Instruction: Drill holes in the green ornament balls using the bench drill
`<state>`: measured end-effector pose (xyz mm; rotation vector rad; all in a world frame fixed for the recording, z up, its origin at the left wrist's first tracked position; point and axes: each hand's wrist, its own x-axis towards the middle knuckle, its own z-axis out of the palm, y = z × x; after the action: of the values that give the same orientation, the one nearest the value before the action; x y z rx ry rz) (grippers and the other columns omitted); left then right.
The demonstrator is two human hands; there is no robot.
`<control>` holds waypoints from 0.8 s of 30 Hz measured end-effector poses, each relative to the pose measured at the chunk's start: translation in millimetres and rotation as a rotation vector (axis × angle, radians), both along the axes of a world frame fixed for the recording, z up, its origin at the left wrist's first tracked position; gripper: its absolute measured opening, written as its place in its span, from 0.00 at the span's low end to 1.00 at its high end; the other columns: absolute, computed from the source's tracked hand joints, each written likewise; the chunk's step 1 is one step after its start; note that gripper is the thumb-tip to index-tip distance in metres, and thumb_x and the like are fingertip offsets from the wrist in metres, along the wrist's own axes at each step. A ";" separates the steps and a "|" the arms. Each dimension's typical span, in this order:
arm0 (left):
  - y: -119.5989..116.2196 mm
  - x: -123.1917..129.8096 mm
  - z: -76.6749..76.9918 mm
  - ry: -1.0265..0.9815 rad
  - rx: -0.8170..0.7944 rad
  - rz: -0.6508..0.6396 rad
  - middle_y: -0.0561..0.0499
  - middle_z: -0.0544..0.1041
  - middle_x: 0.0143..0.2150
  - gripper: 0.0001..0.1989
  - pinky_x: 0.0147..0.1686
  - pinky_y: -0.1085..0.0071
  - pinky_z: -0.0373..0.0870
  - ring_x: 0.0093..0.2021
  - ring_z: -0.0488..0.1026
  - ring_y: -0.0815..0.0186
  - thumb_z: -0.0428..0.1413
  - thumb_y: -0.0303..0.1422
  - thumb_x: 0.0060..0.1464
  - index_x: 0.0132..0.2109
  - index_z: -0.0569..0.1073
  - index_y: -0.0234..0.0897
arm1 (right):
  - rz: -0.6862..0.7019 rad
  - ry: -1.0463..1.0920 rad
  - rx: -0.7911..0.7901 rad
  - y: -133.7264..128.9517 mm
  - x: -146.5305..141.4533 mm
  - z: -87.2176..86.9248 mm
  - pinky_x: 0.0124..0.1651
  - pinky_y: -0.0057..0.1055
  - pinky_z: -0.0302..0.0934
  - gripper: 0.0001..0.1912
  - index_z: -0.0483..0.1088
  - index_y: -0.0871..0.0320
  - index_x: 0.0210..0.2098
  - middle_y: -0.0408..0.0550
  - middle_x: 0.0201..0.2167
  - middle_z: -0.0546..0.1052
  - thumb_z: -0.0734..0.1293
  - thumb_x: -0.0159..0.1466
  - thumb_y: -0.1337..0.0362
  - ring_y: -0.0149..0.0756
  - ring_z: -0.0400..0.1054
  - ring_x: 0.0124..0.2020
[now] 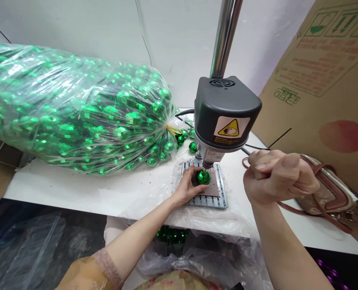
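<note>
- Green ball (204,177): on the base (207,202) under the drill (227,110), near the counter's (85,191) front edge.
- Person's left hand (192,186): gripping the green ball.
- Right hand (280,175): closed in a fist, right of the drill.
- Bag (76,121): at the counter's left.
- Purse (328,191): toward its right.

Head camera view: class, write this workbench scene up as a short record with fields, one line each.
Left hand: fingers and thumb around a shiny green faceted ball
Right hand: curled closed, right of the machine; its grip is hidden
Machine: black-housed drill press with yellow warning label
Under it: brown square board on slotted grey metal base
Left side: clear plastic bag of green balls, tied with yellow
Right side: printed brown cardboard box; brown-trimmed handbag
Surface: white table
</note>
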<state>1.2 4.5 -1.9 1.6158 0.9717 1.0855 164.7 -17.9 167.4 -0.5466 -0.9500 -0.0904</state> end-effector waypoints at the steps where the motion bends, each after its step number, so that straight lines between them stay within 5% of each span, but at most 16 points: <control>1: -0.3 0.1 0.6 0.002 -0.001 0.003 0.44 0.76 0.58 0.32 0.68 0.49 0.63 0.62 0.71 0.48 0.74 0.38 0.48 0.58 0.74 0.42 | 0.005 -0.009 0.013 0.5 0.1 0.6 0.14 0.26 0.48 0.28 0.57 0.56 0.15 0.35 0.11 0.58 0.67 0.68 0.56 0.22 0.51 0.11; 11: -0.8 0.6 5.2 -0.008 -0.013 0.004 0.43 0.77 0.57 0.31 0.68 0.47 0.63 0.66 0.68 0.44 0.75 0.37 0.47 0.57 0.75 0.42 | 0.098 -0.102 0.118 2.6 2.5 -5.2 0.15 0.23 0.40 0.32 0.50 0.60 0.14 0.34 0.09 0.54 0.68 0.67 0.57 0.18 0.43 0.09; 24: -0.5 1.5 2.3 0.017 0.004 0.013 0.45 0.77 0.56 0.31 0.69 0.47 0.60 0.66 0.68 0.45 0.74 0.37 0.47 0.57 0.75 0.42 | 0.107 -0.238 0.188 4.9 11.5 -25.9 0.17 0.27 0.49 0.25 0.56 0.58 0.17 0.35 0.11 0.58 0.62 0.70 0.61 0.22 0.48 0.11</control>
<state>2.7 4.0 0.4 1.6262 0.9934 1.0842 176.2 -13.1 141.5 -0.3142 -1.1874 -0.1490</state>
